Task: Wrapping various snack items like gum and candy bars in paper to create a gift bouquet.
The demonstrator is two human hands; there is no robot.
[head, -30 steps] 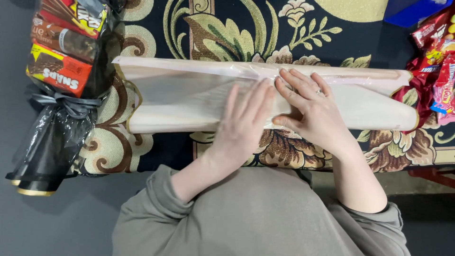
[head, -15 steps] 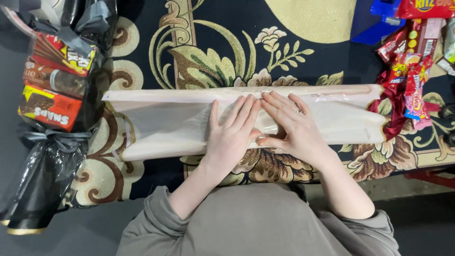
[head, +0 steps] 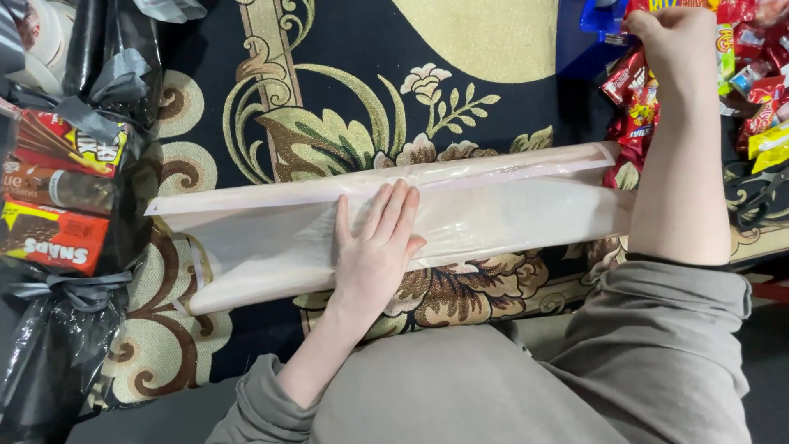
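Left hand (head: 376,247) lies flat, fingers spread and straight, palm pressing on one long clear plastic bag (head: 329,222); it grips nothing. Right hand (head: 678,37) is up at the far right, reaching into the pile of snack packets (head: 752,90); fingers curl downward among the wrappers, but I cannot tell whether they have closed on one. My right forearm crosses over the bag's right end.

One bag only, lying crosswise under my left palm, running from well left of it to beneath my right arm. Its far edge is folded into a straight band.

Snack packets by my right hand: many, mostly red with some yellow, heaped too tightly to count. One blue box (head: 588,33) sits just left of that hand.

Far left of my left hand: black plastic bags (head: 57,353) tied with grey ribbon, three snack boxes (head: 53,234) showing through them.

Surface: dark carpet (head: 329,99) with cream and gold floral scrolls. Grey sleeves and lap fill the near side.
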